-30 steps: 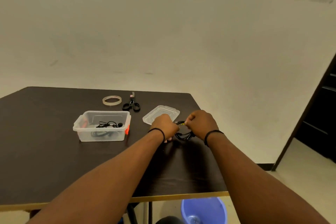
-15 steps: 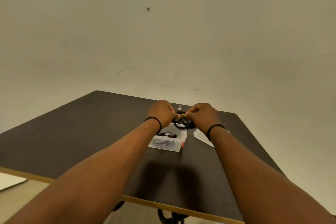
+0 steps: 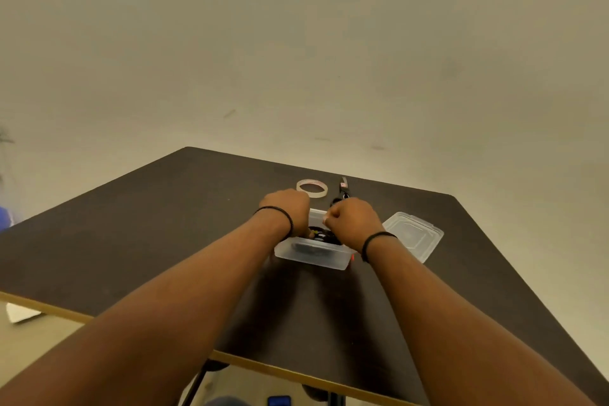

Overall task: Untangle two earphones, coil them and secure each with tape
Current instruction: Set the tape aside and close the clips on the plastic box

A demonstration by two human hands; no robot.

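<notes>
1. My left hand (image 3: 287,210) is curled into a fist over the far left part of the clear plastic box (image 3: 313,254); its fingers are turned away from me, so I can only see that they close around the black earphone coil (image 3: 321,236) at its left side.
2. My right hand (image 3: 354,219) is curled as well, its fingertips pinched together at the top of the same coil, just beside my left hand.
3. The earphone coil hangs between my two hands, over the open box; I cannot tell whether it touches the box wall or what lies inside.
4. More dark cable (image 3: 308,245) lies in the bottom of the box, blurred through the plastic.
5. The box stands on the dark surface (image 3: 148,234), near its middle, and its clear lid (image 3: 413,236) lies flat just to the right, apart from it.
6. The roll of clear tape (image 3: 312,188) lies flat on the surface beyond my left hand.
7. The black scissors (image 3: 342,193) lie just right of the tape, partly hidden behind my right hand.
8. Each of my wrists carries a thin black band (image 3: 283,214).
</notes>
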